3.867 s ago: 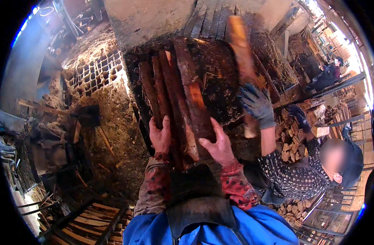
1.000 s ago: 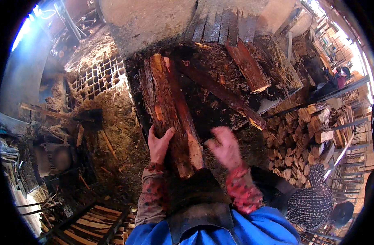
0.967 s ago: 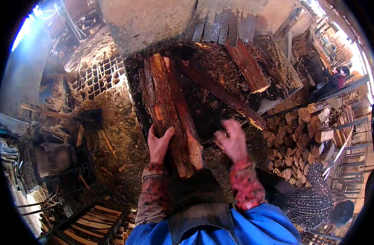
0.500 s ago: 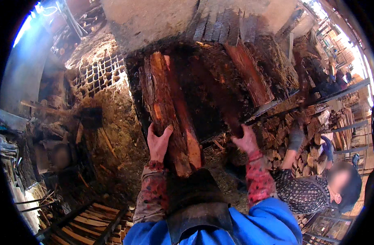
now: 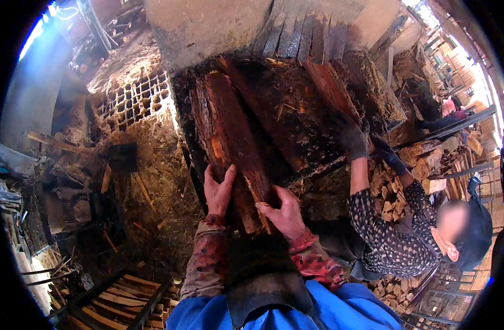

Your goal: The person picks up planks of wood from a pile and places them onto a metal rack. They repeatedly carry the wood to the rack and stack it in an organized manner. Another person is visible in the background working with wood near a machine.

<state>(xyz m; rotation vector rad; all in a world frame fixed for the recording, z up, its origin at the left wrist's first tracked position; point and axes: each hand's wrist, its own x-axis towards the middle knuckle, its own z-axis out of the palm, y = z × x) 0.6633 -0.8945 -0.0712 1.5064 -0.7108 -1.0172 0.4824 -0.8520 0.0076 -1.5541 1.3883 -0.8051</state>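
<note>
Several long reddish-brown bark slabs (image 5: 238,129) lie together, pointing away from me, on a dark, debris-covered table (image 5: 296,124). My left hand (image 5: 219,190) is wrapped round the left side of their near part, its thumb on top. My right hand (image 5: 286,212) grips the right edge at their near end, the fingers partly hidden by the wood. Just right of this bundle lies another dark slab (image 5: 263,110), apart from my hands. At the table's right side a co-worker's dark-gloved hand (image 5: 352,140) reaches the near end of a separate reddish slab (image 5: 329,82).
On the right, a co-worker in a spotted top (image 5: 398,236) leans in with both arms extended. Split wood pieces (image 5: 389,198) are heaped beside them. Grey boards (image 5: 290,38) stand at the table's far edge. A rack of wooden strips (image 5: 117,300) is at lower left.
My right hand has moved left from the table's front edge onto the slabs under my left hand. The co-worker's arms have reached in to the right-hand slab.
</note>
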